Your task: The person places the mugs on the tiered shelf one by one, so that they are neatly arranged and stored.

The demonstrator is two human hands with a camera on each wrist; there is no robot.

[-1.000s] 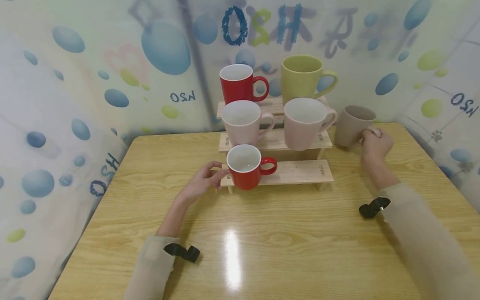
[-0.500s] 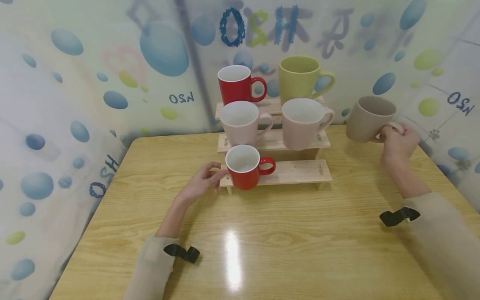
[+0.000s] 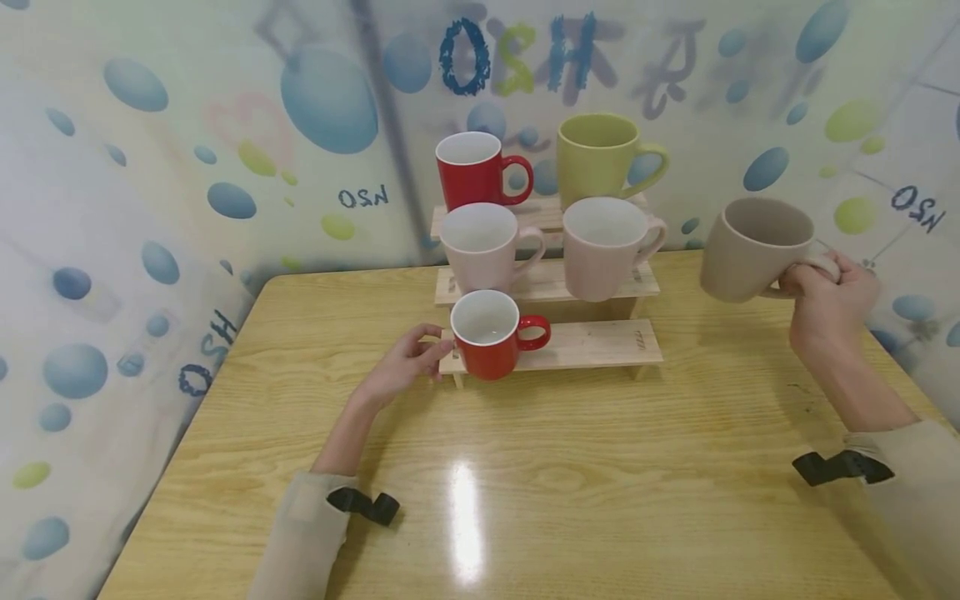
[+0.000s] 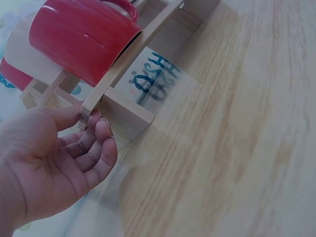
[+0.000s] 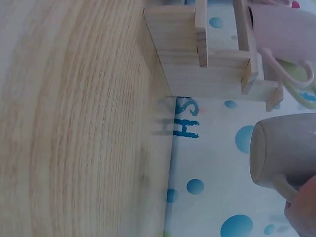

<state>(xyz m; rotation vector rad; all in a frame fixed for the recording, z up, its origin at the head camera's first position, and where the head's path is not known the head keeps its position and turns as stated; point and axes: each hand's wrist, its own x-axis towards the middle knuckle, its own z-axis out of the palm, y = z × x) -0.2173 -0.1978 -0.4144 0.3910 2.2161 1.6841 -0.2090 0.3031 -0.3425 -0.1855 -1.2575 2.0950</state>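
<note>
My right hand grips the handle of a grey-beige mug, holding it upright above the table, to the right of a wooden step rack. In the right wrist view the mug hangs apart from both rack and tabletop. My left hand pinches the left end of the rack's lowest board between thumb and fingers, as the left wrist view shows. Beside those fingers, a red mug with a white inside stands on the lowest step.
Two pale pink mugs occupy the middle step. On the top step stand another red mug and a yellow-green mug. A patterned backdrop rises behind the wooden table.
My right hand has lifted the grey-beige mug off the tabletop and brought it right and toward me. My left hand has stayed at the rack's end.
</note>
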